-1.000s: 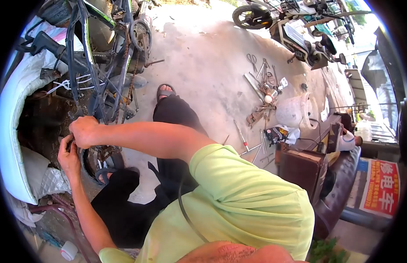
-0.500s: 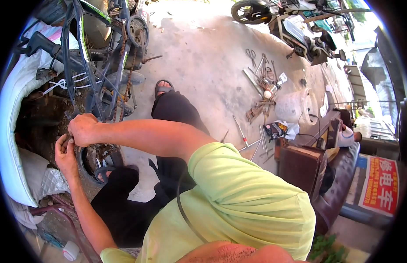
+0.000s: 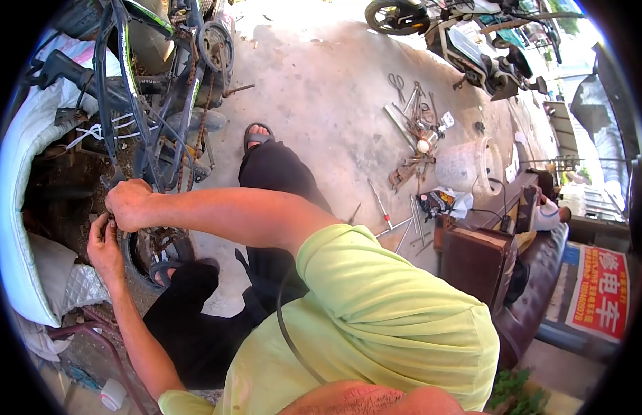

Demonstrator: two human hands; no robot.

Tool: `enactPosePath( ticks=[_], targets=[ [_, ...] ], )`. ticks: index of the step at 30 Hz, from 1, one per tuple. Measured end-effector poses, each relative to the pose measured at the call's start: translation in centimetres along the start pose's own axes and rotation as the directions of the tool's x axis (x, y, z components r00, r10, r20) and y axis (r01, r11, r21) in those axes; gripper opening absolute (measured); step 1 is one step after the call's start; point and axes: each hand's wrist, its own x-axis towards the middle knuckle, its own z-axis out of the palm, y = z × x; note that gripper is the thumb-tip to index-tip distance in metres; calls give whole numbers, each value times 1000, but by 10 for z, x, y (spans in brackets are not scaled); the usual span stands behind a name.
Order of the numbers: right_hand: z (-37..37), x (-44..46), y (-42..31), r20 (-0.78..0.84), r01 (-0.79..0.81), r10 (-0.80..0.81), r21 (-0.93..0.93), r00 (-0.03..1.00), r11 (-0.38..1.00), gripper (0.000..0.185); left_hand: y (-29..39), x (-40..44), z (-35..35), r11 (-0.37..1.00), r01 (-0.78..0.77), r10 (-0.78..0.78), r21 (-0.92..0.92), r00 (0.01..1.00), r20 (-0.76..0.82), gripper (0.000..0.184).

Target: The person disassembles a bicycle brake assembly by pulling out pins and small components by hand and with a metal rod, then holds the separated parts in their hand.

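Note:
My right hand (image 3: 130, 205) is a fist at the left, its knuckles up and its contents hidden. Just below it, my left hand (image 3: 105, 249) has thumb and fingers drawn together at a small dark bit by the right hand's underside, too small to name. Both are beside the lower end of a dark bicycle frame (image 3: 128, 76) with green and white trim. Beneath my right wrist lies a dark round tyre (image 3: 131, 257), partly hidden by my arm and leg. White cable ties (image 3: 99, 131) hang on the frame above the hands.
Hand tools (image 3: 419, 124) lie on the concrete floor (image 3: 314, 90), near a whitish bucket (image 3: 466, 166). A pale blue padded cover (image 3: 11, 228) curves along the left edge. An electric scooter (image 3: 466, 59) stands at the upper right, a brown box (image 3: 474, 263) and sofa at the right.
My hands have stayed close together and shifted very slightly left. The left fingers, more spread half a second ago, are now nearer the right fist.

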Motion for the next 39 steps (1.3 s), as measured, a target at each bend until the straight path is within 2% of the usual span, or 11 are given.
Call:
enactPosePath(
  ticks=[5,8,11,14,17,20,26,28,30,33,39],
  targets=[
    [0,1,0,7,-9,9,19,1000,1000,25,2,0,1,964,198,-203,-177,979,-9,21],
    [-2,0,0,14,-22,21,27,1000,999,25,-7,6,-8,957,289,-290,31,957,29,21],
    [-3,0,-1,16,-16,16,27,1000,1000,24,-3,5,-9,978,187,-193,93,980,57,20],
    [-2,-1,-1,16,-15,15,46,1000,999,24,-3,0,6,977,43,-50,-209,998,-27,23],
    [-3,-1,-1,9,-12,12,63,1000,998,24,9,-2,10,964,52,-73,-260,995,-72,26],
    [-10,-7,-3,11,-28,27,79,1000,996,25,7,2,-5,984,170,-169,45,985,-17,23],
    [-8,-3,-4,54,-90,87,56,995,994,22,13,0,2,969,159,-151,-189,987,59,13],
    [-15,-9,-5,33,-89,86,128,996,988,24,37,-2,2,989,143,-142,-30,989,36,14],
    [-10,-5,-2,-7,-57,58,137,998,989,24,12,-1,4,957,221,-216,-190,975,42,17],
    [-3,1,0,-28,-47,50,119,998,992,24,39,-2,-6,955,295,-293,33,954,-60,30],
    [-5,3,-3,-11,40,-39,126,999,991,26,26,-6,-3,997,81,-80,18,995,-62,22]
  ],
)
